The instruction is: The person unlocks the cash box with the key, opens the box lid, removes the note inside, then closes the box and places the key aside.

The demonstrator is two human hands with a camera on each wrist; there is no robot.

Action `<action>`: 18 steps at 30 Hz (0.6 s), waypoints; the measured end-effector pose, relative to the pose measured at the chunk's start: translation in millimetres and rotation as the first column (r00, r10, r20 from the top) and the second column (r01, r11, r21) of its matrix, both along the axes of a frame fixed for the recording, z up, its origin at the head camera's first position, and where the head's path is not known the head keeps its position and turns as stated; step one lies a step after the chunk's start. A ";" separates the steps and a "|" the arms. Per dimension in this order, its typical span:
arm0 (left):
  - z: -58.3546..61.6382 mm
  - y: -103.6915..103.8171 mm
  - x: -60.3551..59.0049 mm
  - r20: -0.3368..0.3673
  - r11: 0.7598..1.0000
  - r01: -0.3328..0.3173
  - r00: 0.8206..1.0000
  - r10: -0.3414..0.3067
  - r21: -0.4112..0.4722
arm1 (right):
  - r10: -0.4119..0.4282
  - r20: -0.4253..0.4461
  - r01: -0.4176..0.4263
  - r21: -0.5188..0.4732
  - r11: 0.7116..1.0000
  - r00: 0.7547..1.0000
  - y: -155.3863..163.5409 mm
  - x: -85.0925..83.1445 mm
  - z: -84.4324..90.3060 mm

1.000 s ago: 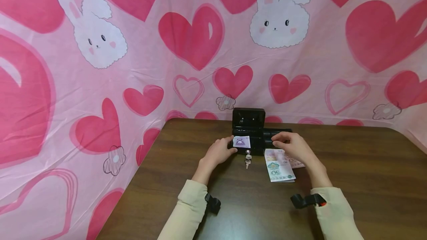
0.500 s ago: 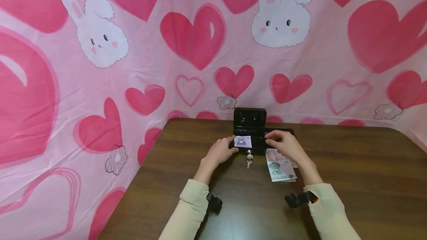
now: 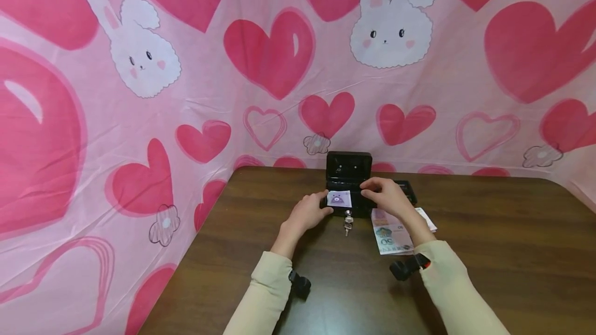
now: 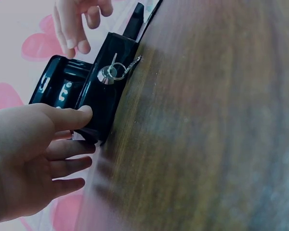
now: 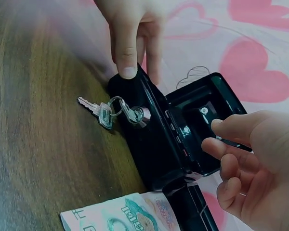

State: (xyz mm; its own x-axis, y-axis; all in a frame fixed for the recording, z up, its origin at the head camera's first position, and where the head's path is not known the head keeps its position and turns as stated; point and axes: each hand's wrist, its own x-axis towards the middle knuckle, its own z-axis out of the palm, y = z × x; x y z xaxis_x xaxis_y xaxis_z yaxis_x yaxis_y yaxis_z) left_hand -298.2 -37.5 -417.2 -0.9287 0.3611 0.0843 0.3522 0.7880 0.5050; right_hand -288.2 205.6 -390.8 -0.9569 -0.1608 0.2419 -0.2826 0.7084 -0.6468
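The black box (image 3: 349, 174) stands near the far edge of the worktop (image 3: 503, 252), lid raised, a purple note (image 3: 339, 199) lying in its left part. The left hand (image 3: 304, 213) grips that end, thumb on the front. The right hand (image 3: 391, 198) hovers over the other end, fingers loosely bent, thumb and forefinger slightly apart. Keys (image 3: 348, 222) (joined by a ring) hang at the lock; banknotes (image 3: 388, 237) lie nearby.
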 end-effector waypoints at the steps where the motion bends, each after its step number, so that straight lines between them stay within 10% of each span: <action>1: -0.4 0.2 -0.3 -0.003 1.000 0.001 1.000 -0.001 -0.001 | 0.000 0.006 0.000 0.002 1.000 1.000 -1.1 -0.6 0.6; 18: -0.7 -0.4 1.5 0.005 1.000 -0.001 1.000 0.001 0.022 | 0.024 0.104 -0.033 0.087 0.996 0.994 -27.3 -14.7 -6.0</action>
